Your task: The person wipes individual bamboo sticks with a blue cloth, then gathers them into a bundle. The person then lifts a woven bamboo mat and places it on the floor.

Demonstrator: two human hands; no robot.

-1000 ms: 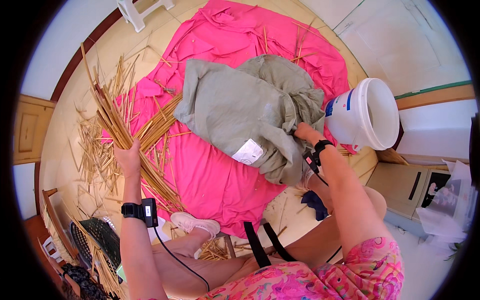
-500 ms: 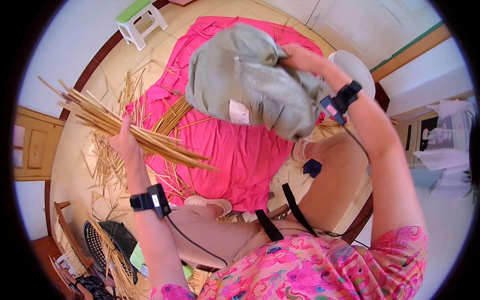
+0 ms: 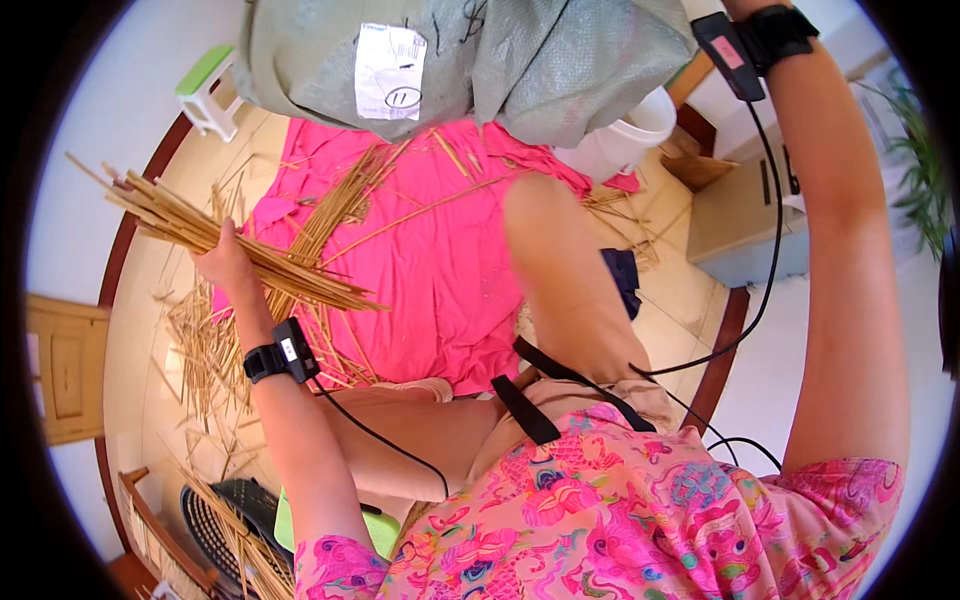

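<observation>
My left hand (image 3: 225, 262) is closed around a bundle of thin, dry tan stalks (image 3: 300, 283), held out to the left above the floor. A large grey-green woven sack (image 3: 560, 75) hangs raised at the top of the picture, with a white paper label (image 3: 390, 75) on its side. My right arm reaches up to the sack's right end. Only the heel of my right hand (image 3: 738, 8) shows at the upper edge; its fingers are cut off from view. Below the sack, a pink cloth (image 3: 440, 270) lies spread on the floor, with another pile of stalks (image 3: 325, 215) on it.
Loose stalks (image 3: 205, 350) litter the tiles left of the cloth. A white bucket (image 3: 625, 140) stands beyond my right knee. At the far left is a green-topped stool (image 3: 208, 90). A black plastic basket (image 3: 225, 525) sits at lower left, with stalks across it.
The sack has risen from over the cloth to the top edge, nearer to me, my right arm lifting with it. More of the cloth and stalks shows. My left hand keeps the bundle.
</observation>
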